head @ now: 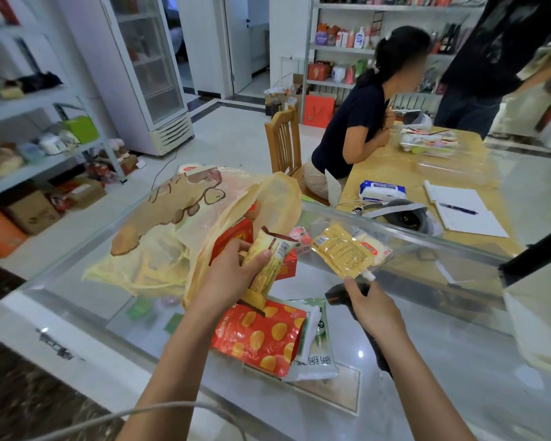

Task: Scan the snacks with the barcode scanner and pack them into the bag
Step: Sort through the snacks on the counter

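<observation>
Working at a glass counter in a shop with a pale tiled floor, a person grips a yellow snack packet between the thumb and curled fingers of the left hand, at the mouth of the yellow plastic bag lying open at ten o'clock. The right hand, at four o'clock from the packet, is wrapped round the black barcode scanner. A red box sits inside the bag. A spouted yellow pouch lies at one o'clock, with a red packet and a white-and-green packet at six. Beyond, at one o'clock, a seated person leans on a wooden table holding wipes and a notebook. A glass-door fridge and shelves stand at ten. Barcodes show on the held packet and the pouch; the Chinese print is too small to read.
</observation>
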